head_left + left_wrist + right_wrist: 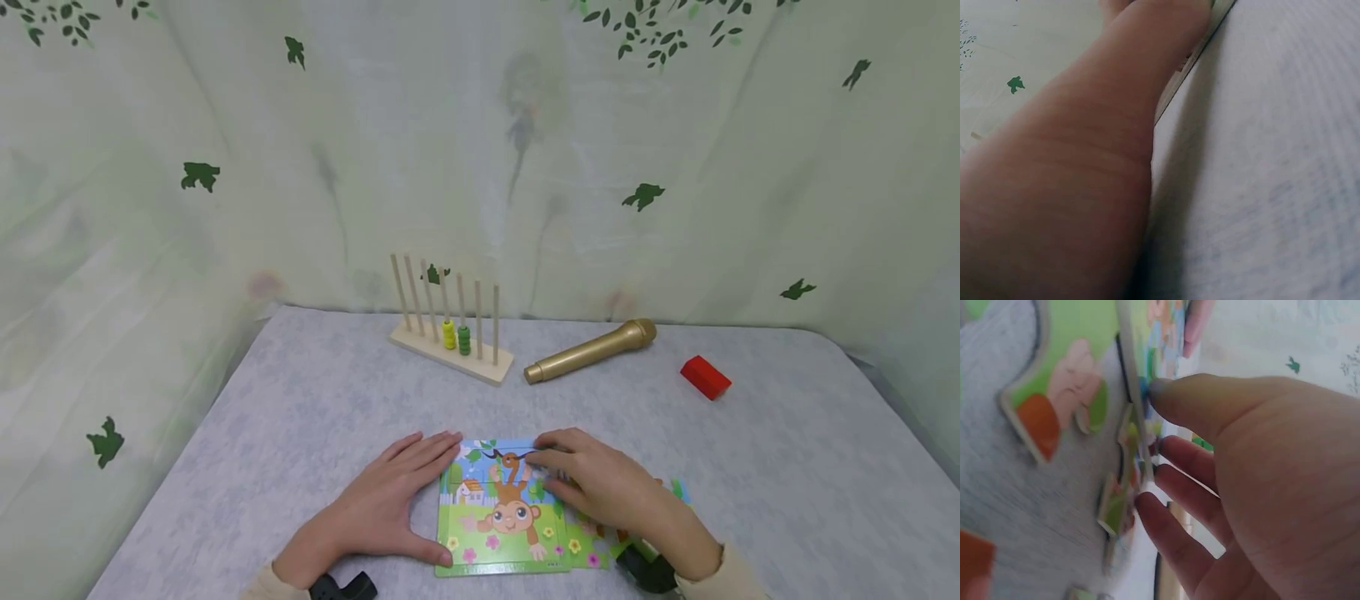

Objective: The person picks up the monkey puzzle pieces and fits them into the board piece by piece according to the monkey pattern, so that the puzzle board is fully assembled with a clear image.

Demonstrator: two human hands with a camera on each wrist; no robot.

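A square jigsaw puzzle point(491, 546) lies flat in front of me, showing a monkey hanging by its tail from a branch, a small house and flowers. My left hand point(393, 500) rests along its left side, fingers stretched toward the top left corner and thumb at the bottom left corner. Over the upper right part is my right hand point(600, 479), its slightly bent fingertips touching the picture. In the right wrist view the thumb point(1175, 397) meets the puzzle surface, with the other fingers spread apart from it. Forearm skin fills much of the left wrist view.
Loose puzzle pieces point(588, 542) lie right of the puzzle, partly under my right forearm; another piece point(1079, 369) shows close up. Farther back stand a wooden peg rack point(480, 367) with yellow and green beads, a gold toy microphone point(588, 352) and a red block point(705, 377).
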